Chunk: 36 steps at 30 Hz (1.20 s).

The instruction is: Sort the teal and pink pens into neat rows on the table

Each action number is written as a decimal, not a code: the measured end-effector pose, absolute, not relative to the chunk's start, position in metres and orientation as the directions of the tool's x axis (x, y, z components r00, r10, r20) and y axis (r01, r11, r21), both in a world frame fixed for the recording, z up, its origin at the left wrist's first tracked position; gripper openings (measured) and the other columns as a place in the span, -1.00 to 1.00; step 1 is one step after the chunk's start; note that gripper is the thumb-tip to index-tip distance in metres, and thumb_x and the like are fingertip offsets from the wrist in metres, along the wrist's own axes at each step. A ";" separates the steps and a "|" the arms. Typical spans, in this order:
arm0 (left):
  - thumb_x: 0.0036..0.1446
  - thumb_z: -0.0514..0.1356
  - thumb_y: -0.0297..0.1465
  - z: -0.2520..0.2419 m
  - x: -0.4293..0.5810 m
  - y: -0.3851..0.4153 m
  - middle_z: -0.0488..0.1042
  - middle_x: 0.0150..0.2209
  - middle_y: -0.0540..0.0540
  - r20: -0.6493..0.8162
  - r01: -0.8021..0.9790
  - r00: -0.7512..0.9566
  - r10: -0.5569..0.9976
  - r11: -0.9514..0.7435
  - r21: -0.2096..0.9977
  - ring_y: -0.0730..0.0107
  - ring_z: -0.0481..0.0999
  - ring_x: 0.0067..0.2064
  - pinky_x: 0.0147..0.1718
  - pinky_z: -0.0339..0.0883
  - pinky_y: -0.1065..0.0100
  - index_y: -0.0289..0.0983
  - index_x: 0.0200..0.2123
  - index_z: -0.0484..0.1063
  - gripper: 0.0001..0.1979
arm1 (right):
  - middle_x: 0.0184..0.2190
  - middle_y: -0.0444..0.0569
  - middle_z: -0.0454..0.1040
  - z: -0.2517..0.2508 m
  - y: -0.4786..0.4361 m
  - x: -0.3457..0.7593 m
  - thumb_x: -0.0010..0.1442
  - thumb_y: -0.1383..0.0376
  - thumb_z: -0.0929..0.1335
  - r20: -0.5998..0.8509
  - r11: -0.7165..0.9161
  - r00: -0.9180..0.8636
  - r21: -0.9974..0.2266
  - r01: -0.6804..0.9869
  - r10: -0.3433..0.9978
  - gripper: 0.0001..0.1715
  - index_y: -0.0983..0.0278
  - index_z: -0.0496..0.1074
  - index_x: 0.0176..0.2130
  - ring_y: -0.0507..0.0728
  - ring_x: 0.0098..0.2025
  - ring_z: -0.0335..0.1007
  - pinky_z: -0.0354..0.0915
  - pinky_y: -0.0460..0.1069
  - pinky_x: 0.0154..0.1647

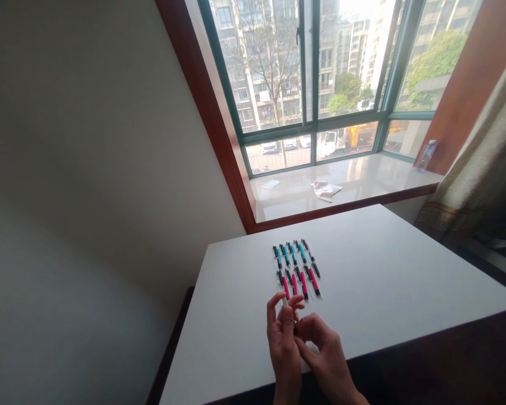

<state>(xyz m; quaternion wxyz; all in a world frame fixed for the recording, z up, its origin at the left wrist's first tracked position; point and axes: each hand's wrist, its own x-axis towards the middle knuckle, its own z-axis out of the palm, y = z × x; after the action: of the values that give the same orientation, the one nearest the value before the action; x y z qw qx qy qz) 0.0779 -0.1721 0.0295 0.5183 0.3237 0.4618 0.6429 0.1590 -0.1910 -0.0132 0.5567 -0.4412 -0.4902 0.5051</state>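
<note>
My left hand is near the table's front edge, its fingers curled around a slim, pale, pen-like piece. At the lower end of that piece shows a small black part, and my right hand pinches there with thumb and forefinger. Just beyond my hands lie two rows of pen-like parts. The nearer row has pink barrels with black ends, with black pieces beside them. The farther row has teal barrels and more black pieces. Thin clear pieces lie between them.
The white table stands by a window sill. On the sill are a crumpled white cloth or tissue, a flat white paper and a clear bottle. A curtain hangs at the right; a wall rises at the left.
</note>
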 end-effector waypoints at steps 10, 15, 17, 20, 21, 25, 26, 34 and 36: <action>0.07 0.39 -0.07 0.014 0.063 -0.166 0.60 -0.35 -0.12 0.061 -0.108 -0.395 0.917 -0.112 0.988 0.31 0.54 -0.36 -0.31 0.47 0.34 -0.29 -0.13 0.59 -0.56 | -0.33 -0.06 0.50 -0.008 -0.181 0.185 0.14 0.07 0.51 -0.056 0.036 0.228 -0.925 -0.378 0.972 -0.67 0.23 0.48 -0.22 0.13 -0.27 0.43 0.43 -0.03 -0.22; -0.03 0.48 -0.19 0.010 0.068 -0.168 0.60 -0.38 -0.13 -0.002 -0.122 -0.225 0.974 -0.027 0.992 0.27 0.57 -0.35 -0.29 0.51 0.32 -0.31 -0.28 0.62 -0.67 | -0.23 -0.04 0.54 -0.001 -0.166 0.213 0.12 0.07 0.52 -0.138 0.002 0.218 -0.841 -0.541 0.966 -0.63 0.18 0.53 -0.12 0.15 -0.25 0.47 0.47 0.04 -0.15; -0.05 0.48 -0.21 0.011 0.074 -0.168 0.61 -0.38 -0.14 -0.023 -0.131 -0.151 0.988 0.003 0.991 0.23 0.59 -0.32 -0.27 0.52 0.30 -0.32 -0.31 0.62 -0.68 | -0.17 0.01 0.56 0.003 -0.161 0.220 0.13 0.06 0.51 -0.132 0.009 0.218 -0.839 -0.545 0.967 -0.61 0.18 0.55 -0.09 0.20 -0.17 0.51 0.48 0.09 -0.11; -0.04 0.48 -0.24 0.010 0.080 -0.167 0.62 -0.38 -0.15 -0.054 -0.162 -0.083 0.995 0.040 0.986 0.23 0.60 -0.32 -0.27 0.51 0.31 -0.32 -0.31 0.62 -0.70 | -0.17 0.05 0.59 0.010 -0.155 0.225 0.12 0.05 0.52 -0.106 0.016 0.204 -0.853 -0.521 0.973 -0.55 0.21 0.57 -0.05 0.24 -0.13 0.53 0.49 0.12 -0.09; -0.03 0.48 -0.24 0.009 0.082 -0.166 0.63 -0.39 -0.14 -0.065 -0.177 -0.083 0.994 0.049 0.983 0.25 0.59 -0.33 -0.27 0.51 0.31 -0.32 -0.29 0.62 -0.70 | -0.17 0.05 0.59 0.011 -0.153 0.225 0.12 0.06 0.52 -0.103 0.013 0.195 -0.856 -0.517 0.975 -0.54 0.21 0.57 -0.03 0.23 -0.13 0.53 0.49 0.12 -0.08; -0.04 0.48 -0.23 0.002 0.082 -0.164 0.63 -0.41 -0.14 -0.108 -0.218 -0.129 0.986 0.078 0.973 0.28 0.59 -0.35 -0.28 0.51 0.33 -0.33 -0.25 0.62 -0.66 | -0.07 0.07 0.60 0.014 -0.148 0.224 0.10 0.06 0.54 -0.108 0.005 0.200 -0.869 -0.494 0.974 -0.48 0.21 0.57 0.02 0.25 -0.06 0.53 0.48 0.14 -0.02; -0.04 0.49 -0.22 0.000 0.082 -0.163 0.63 -0.41 -0.15 -0.114 -0.222 -0.139 0.984 0.081 0.972 0.28 0.59 -0.35 -0.28 0.51 0.33 -0.33 -0.25 0.62 -0.65 | -0.06 0.08 0.60 0.014 -0.148 0.224 0.10 0.07 0.54 -0.107 0.009 0.211 -0.874 -0.485 0.972 -0.48 0.22 0.58 0.02 0.26 -0.04 0.53 0.47 0.15 0.00; -0.01 0.46 -0.18 -0.005 0.062 -0.153 0.62 -0.41 -0.14 -0.043 -0.100 -0.242 0.969 0.019 0.995 0.28 0.58 -0.36 -0.29 0.53 0.30 -0.35 -0.27 0.63 -0.64 | -0.06 0.08 0.60 0.011 -0.133 0.258 0.21 0.11 0.47 0.188 0.223 0.345 -0.973 -0.063 0.919 -0.65 0.21 0.59 -0.05 0.29 0.00 0.53 0.47 0.22 0.07; 0.00 0.45 -0.16 -0.005 0.053 -0.150 0.61 -0.40 -0.13 -0.004 -0.045 -0.270 0.963 -0.009 0.999 0.27 0.57 -0.35 -0.29 0.53 0.30 -0.33 -0.27 0.63 -0.64 | -0.06 0.05 0.59 0.007 -0.126 0.273 0.25 0.15 0.44 0.369 0.324 0.250 -0.924 0.203 0.895 -0.76 0.17 0.61 -0.11 0.28 0.00 0.52 0.45 0.22 0.10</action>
<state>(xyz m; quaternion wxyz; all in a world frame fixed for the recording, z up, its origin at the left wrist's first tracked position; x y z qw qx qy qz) 0.0531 -0.1498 -0.0047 0.4381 0.4162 0.5511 0.5754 0.2732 -0.1257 0.0067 0.6067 -0.5067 -0.5420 0.2852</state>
